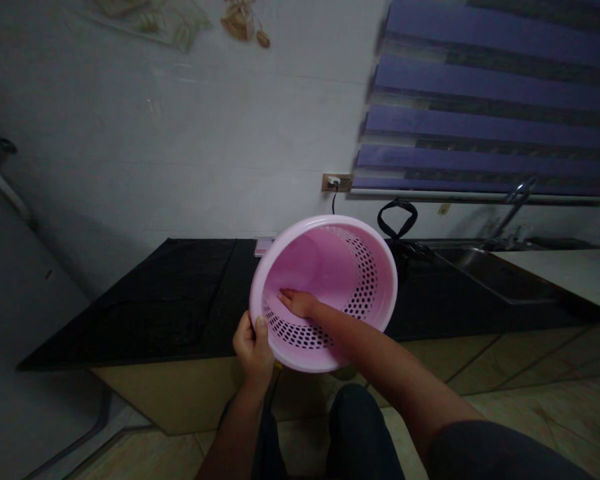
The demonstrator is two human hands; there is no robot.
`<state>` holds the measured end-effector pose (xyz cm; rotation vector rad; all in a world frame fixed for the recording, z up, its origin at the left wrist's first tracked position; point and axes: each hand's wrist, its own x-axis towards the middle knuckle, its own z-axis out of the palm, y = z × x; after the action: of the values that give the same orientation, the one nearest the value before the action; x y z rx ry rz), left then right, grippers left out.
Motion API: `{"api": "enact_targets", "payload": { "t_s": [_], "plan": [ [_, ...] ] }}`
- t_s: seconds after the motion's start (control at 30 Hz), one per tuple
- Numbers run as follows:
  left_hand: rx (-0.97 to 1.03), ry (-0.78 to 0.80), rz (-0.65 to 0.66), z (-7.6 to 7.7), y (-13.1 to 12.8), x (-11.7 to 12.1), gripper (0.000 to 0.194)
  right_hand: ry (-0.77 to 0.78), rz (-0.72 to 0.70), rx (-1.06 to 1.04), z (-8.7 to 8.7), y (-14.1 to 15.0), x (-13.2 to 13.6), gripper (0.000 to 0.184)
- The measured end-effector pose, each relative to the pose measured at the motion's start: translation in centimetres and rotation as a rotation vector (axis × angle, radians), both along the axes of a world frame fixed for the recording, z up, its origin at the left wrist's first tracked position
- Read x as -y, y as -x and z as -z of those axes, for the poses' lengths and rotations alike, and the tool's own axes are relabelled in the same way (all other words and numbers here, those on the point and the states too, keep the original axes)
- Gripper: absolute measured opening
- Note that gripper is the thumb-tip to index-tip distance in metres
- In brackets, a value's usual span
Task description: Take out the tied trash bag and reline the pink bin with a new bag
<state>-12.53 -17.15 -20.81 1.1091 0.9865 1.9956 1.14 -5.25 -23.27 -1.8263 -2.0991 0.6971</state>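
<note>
A large pink plastic basket [325,260] with rows of holes round its wall is tilted so that its mouth faces me. My left hand [254,350] grips the rim at the lower left, thumb over the edge and the other fingers mostly hidden behind it. Inside the basket, my right hand [297,303] reaches to the left wall with its fingers stretched out, holding nothing that I can see. Whether the fingertips press on the wall is hard to make out in the dim light.
Behind the basket runs a black countertop [180,287]. On its right are a black plastic bag [405,233], a sink [495,270] with a faucet [510,207], and a white board [570,273]. A plugged wall socket [336,183] is above. Pale cabinets [170,393] stand below.
</note>
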Motion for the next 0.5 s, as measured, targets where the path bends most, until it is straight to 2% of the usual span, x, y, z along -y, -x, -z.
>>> {"api": "enact_targets", "payload": {
  "t_s": [0.23,0.5],
  "plan": [
    [0.009,-0.012,0.005,-0.47,-0.08,0.16,0.040,0.046,-0.050,0.025,-0.14,-0.05,0.11,0.066],
    [0.000,-0.031,0.014,-0.17,0.05,0.08,0.039,0.002,-0.029,0.014,0.39,-0.31,-0.16,0.065]
  ]
}}
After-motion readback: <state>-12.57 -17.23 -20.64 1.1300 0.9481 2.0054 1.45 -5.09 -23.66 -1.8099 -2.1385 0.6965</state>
